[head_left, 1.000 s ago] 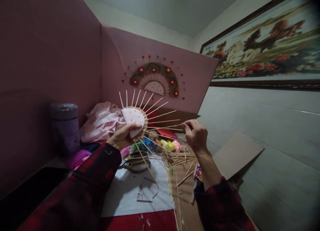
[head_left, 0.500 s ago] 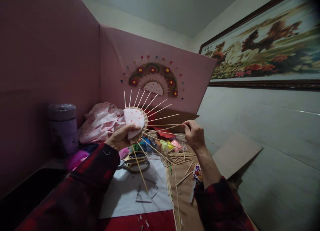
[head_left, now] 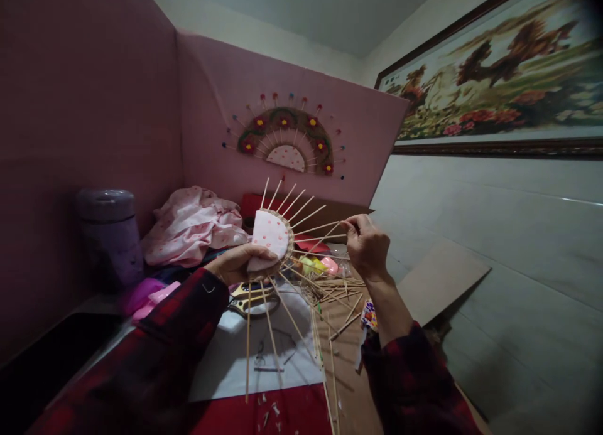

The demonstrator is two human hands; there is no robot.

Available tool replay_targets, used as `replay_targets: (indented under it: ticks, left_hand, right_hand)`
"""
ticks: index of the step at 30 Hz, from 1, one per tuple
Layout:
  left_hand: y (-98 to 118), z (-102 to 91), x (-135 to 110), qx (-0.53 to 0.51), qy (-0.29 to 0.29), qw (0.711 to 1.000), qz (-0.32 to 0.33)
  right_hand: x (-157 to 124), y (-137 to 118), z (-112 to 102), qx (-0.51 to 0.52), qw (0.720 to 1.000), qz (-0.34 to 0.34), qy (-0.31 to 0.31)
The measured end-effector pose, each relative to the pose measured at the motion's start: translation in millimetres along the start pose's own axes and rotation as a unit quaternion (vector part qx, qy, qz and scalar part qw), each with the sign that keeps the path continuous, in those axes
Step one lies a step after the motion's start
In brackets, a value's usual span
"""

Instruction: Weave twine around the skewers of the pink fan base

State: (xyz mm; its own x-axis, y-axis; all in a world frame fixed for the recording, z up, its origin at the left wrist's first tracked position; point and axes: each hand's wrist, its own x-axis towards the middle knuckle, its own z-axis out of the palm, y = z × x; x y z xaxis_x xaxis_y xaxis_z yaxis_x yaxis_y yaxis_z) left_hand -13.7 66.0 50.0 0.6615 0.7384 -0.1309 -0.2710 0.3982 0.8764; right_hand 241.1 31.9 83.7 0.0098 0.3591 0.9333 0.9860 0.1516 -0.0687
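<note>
My left hand grips a half-made fan: a pink dotted half-disc edged with woven twine, with several thin bamboo sticks fanning out from it. My right hand is closed in a pinch at the tips of two of those sticks, to the right of the disc. A thin twine strand seems to run from that pinch, though I cannot make it out clearly. Both sleeves are dark red plaid.
A finished fan hangs on the pink board behind. Scissors, loose sticks, coloured clay pieces, white paper and red paper scraps lie on the table. Pink cloth and a purple flask stand at the left.
My left hand has turned the fan clockwise and carried it slightly right and down; the lower sticks now point downward. The right hand keeps its pinch at the stick tips.
</note>
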Motion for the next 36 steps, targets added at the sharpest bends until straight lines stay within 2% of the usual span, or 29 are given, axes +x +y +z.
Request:
replay_targets:
  ticks: [7, 12, 15, 26, 32, 36]
  left_hand:
    - [-12.3, 6.1, 3.6, 0.023, -0.009, 0.994, -0.107]
    - [-9.9, 12.3, 0.1, 0.029, -0.073, 0.989, -0.126]
    - [-9.3, 16.2, -2.2, 0.031, -0.073, 0.988, -0.131]
    - [-13.6, 13.2, 2.3, -0.021, -0.041, 0.996, -0.077]
    - [-12.7, 19.5, -1.2, -0.070, -0.065, 0.995, -0.022]
    - [-12.1, 18.3, 0.0, -0.065, -0.050, 0.996, -0.031]
  right_hand:
    - [-1.6, -15.1, -2.3, -0.023, 0.999, -0.017, -0.034]
    - [-2.2, -12.7, -1.2, -0.048, 0.999, 0.014, -0.013]
    - [-1.8, -13.3, -1.2, -0.046, 0.999, 0.013, -0.013]
    - [0.4, -12.6, -5.4, -0.040, 0.998, 0.032, -0.021]
    - [0.2, -10.8, -4.1, -0.045, 0.998, 0.036, -0.027]
    - [0.2, -9.9, -3.9, -0.055, 0.998, 0.035, -0.027]
